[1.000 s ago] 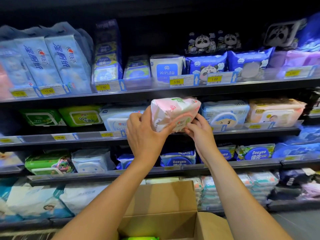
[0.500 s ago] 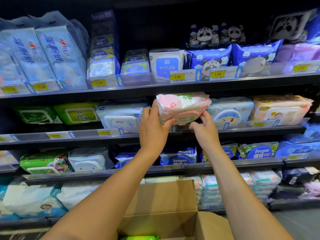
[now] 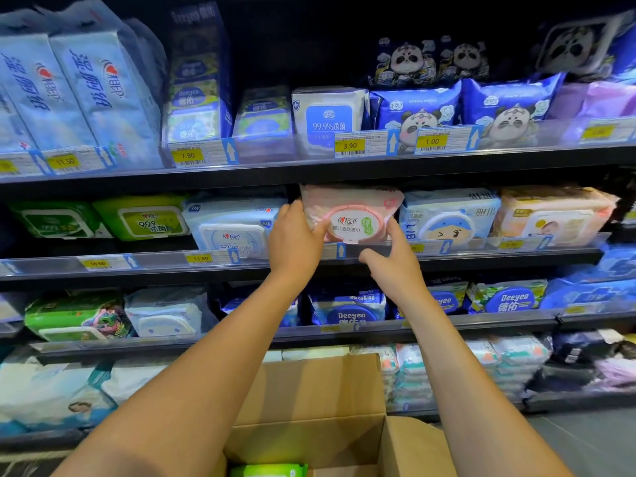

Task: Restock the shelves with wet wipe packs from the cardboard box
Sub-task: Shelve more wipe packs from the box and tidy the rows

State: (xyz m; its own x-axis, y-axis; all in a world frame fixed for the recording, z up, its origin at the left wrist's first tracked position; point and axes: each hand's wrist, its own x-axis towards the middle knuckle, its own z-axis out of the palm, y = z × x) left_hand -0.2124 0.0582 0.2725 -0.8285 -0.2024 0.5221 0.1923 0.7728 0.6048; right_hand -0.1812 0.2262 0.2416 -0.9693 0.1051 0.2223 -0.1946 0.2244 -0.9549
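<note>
A pink wet wipe pack (image 3: 351, 211) with a round pink lid sits in a gap on the second shelf (image 3: 481, 256), lid facing me. My left hand (image 3: 296, 242) grips its left side, thumb on the lid's edge. My right hand (image 3: 392, 259) holds its lower right corner, fingers curled by the shelf rail. The open cardboard box (image 3: 309, 404) stands below between my forearms, with a green wipe pack (image 3: 268, 470) showing at its bottom.
A white-blue pack (image 3: 234, 225) lies left of the gap and a blue cartoon pack (image 3: 447, 215) right of it. Tall tissue packs (image 3: 86, 91) fill the top shelf's left. Blue Deeyeo packs (image 3: 347, 304) line the shelf below. Grey floor (image 3: 585, 438) shows lower right.
Both hands have pushed the pink pack forward from in front of the shelf into the gap and turned it, so its lid now faces outward.
</note>
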